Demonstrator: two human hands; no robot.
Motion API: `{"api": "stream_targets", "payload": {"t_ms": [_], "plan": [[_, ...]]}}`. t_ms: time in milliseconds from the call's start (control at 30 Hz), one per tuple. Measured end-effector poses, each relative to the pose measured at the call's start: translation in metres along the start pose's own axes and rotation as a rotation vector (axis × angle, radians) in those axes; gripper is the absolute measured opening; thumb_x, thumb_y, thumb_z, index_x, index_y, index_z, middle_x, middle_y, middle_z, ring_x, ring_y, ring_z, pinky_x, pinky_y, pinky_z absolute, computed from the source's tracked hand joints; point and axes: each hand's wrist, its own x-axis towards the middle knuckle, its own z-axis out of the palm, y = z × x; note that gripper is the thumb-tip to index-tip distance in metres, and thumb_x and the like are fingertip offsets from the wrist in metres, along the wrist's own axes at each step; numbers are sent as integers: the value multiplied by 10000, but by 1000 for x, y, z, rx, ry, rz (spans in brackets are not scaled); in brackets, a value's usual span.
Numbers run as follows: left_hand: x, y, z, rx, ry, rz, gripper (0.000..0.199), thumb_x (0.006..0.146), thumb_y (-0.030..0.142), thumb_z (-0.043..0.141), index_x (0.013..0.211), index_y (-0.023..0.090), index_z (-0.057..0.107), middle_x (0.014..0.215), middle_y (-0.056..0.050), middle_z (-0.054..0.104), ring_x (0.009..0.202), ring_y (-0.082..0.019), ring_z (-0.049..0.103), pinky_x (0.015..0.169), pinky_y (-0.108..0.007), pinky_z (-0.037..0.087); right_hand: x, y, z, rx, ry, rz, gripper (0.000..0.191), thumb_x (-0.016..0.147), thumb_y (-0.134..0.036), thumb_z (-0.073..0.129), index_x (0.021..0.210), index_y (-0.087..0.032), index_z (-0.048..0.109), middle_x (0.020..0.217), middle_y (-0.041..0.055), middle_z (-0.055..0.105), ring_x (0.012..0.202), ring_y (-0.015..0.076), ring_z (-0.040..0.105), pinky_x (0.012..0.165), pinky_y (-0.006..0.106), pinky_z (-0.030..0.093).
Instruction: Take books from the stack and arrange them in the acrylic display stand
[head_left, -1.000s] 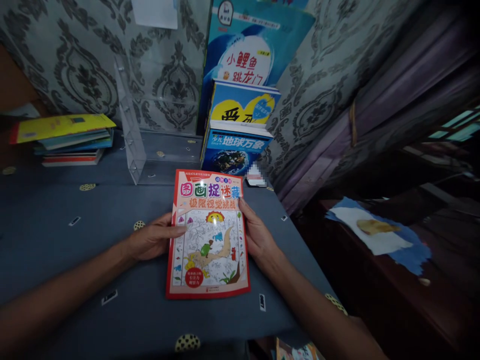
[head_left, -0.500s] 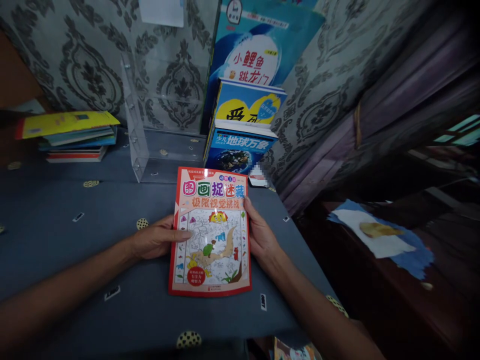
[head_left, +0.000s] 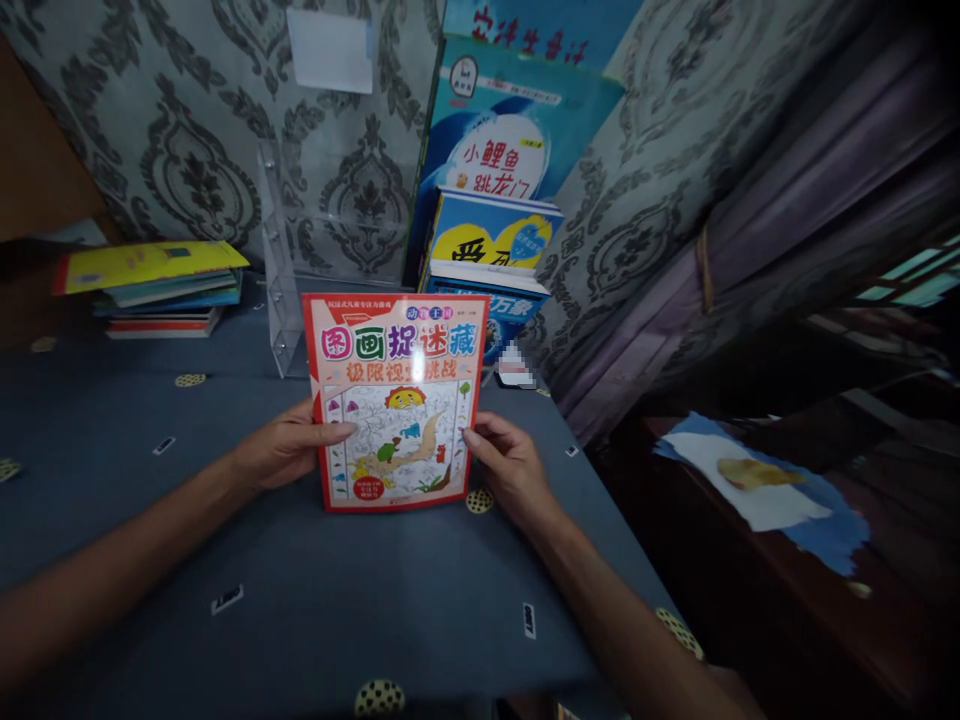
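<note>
At far left, a stack of thin, mixed-colour paperback books [head_left: 169, 305] has its yellow top cover jutting askew; a bump could slide it off. Next, a clear plastic display stand [head_left: 279, 325] looks light enough to shift if pushed.

The left hand [head_left: 279, 447] pinches the left edge of a glossy, red-bordered picture book [head_left: 397, 440], thumb on the cover, fingers hidden behind. The book is held upright before the stand, above the blue-grey patterned tablecloth [head_left: 300, 620]; whether its lower edge touches cannot be told. Slackening that thumb might let the slick cover slip.

The right hand [head_left: 511, 462] closes more lightly on the right edge; uneven pressure could twist the book into the blue-covered book [head_left: 517, 312] behind.
</note>
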Motion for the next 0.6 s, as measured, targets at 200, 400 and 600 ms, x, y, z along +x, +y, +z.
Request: {"api": "stream_targets", "payload": {"t_ms": [200, 400, 600], "plan": [[-1, 5, 0, -1, -11, 14, 598, 811, 213, 754, 1386, 223, 592, 1337, -105, 685, 1292, -361, 592, 1139, -578, 421, -2, -3, -2, -235, -23, -105, 332, 780, -537, 785, 885, -223, 768, 795, 18, 746, 553, 106, 553, 552, 242, 487], [0, -6, -3, 14, 7, -13, 605, 769, 234, 801, 1349, 219, 628, 1336, -105, 685, 1281, -372, 599, 1127, -574, 439, -2, -2, -1, -209, -57, -81, 330, 792, -534, 775, 891, -221, 746, 745, 6, 717, 510, 86, 519, 511, 225, 462], [3, -21, -7, 78, -103, -66, 581, 750, 226, 821, 1303, 162, 658, 1371, -148, 651, 1306, -353, 584, 1178, -556, 378, -3, -5, -1, -230, -49, -61, 383, 770, -569, 777, 899, -211, 738, 725, 11, 718, 524, 102, 540, 525, 237, 487]]}}
